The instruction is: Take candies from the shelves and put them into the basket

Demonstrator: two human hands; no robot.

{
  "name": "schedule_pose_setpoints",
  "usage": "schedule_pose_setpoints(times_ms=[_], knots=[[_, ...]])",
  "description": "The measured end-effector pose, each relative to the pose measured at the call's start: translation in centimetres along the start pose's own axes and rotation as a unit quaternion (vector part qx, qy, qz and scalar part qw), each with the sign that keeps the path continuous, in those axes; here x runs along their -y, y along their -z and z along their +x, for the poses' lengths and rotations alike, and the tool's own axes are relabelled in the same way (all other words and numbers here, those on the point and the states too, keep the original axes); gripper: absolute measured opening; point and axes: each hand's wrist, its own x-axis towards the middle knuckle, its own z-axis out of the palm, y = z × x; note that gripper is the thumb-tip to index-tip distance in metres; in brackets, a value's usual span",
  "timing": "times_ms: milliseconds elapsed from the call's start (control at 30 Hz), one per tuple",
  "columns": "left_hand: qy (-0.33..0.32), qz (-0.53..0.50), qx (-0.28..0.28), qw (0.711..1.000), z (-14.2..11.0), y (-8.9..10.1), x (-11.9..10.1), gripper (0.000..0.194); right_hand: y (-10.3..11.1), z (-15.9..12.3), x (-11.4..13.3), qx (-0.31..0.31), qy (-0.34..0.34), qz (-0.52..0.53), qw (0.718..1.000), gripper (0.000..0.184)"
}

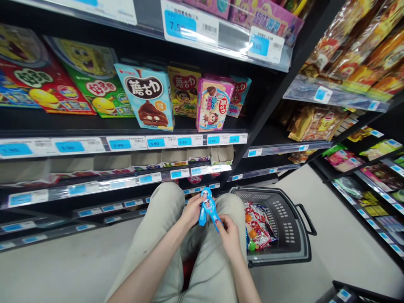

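Between my knees I hold a small blue plastic item point(208, 205), shaped somewhat like a toy watch with strap-like ends and a round cartoon picture. Its exact kind I cannot make out. My left hand point(191, 210) is closed on its upper left side. The fingers of my right hand point(229, 232) pinch its lower right end. Beside my right knee, on the floor, stands a dark grey shopping basket point(292, 223) with colourful candy bags point(260, 227) in it.
A shelf point(126, 124) ahead carries a light blue snack box point(148, 99), a pink box point(214, 105) and red and green boxes. Below are open display cartons point(143, 159). Packaged bread point(362, 46) fills the right-hand shelves. Pale floor point(334, 227) shows beyond the basket.
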Motion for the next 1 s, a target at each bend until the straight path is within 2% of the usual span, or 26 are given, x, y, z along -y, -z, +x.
schedule_pose_setpoints(times_ms=[467,767,1000], knots=[[0.029,-0.032,-0.071,0.997,0.3,-0.2,0.0,0.007,1.0,-0.1,0.4,0.054,-0.015,0.116,0.992,0.031],[0.041,-0.046,-0.065,0.996,0.8,0.4,0.4,0.014,1.1,-0.1,-0.1,0.024,-0.014,0.141,0.99,0.035],[0.017,-0.065,-0.038,0.997,0.3,-0.1,-0.1,0.025,1.2,0.1,-0.5,0.001,-0.033,0.161,0.986,0.036]])
